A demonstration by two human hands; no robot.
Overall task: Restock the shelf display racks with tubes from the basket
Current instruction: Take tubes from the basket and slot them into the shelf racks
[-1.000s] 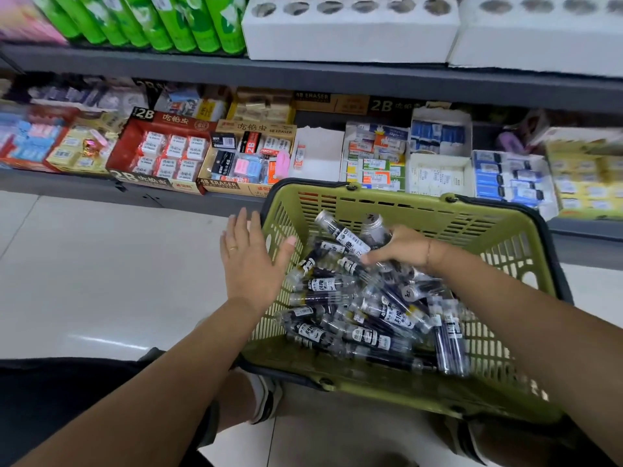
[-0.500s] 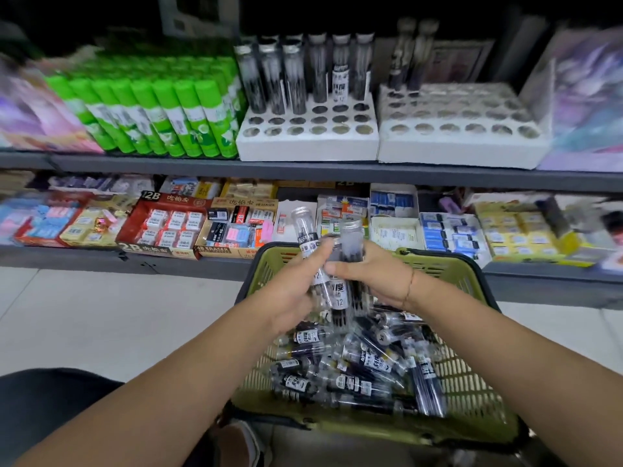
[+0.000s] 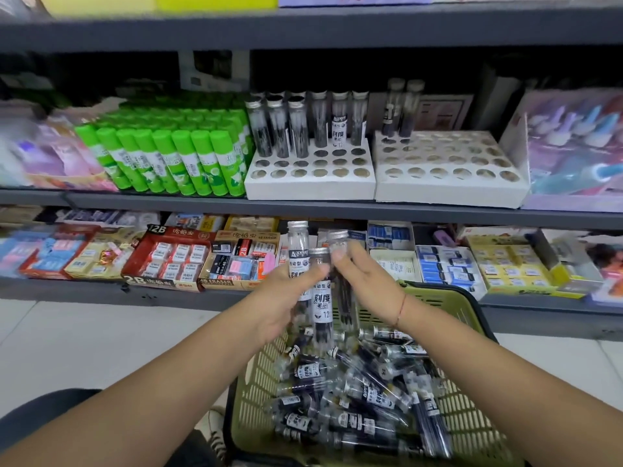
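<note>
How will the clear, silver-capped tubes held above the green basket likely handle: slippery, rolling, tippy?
The clear silver-capped tubes look smooth and round, so they probably slide when bunched between the left hand and right hand. Loose, they'd likely roll: those in the green plastic basket lie every way. Tall and narrow, probably tippy outside the holes of the white rack.

Clear, glossy plastic tubes [image 3: 322, 305] with silvery caps [image 3: 298, 224] (metal, by the look); matt olive plastic basket [image 3: 256, 382]; matt white card racks [image 3: 310, 189]; glossy floor tiles [image 3: 101, 332].
</note>
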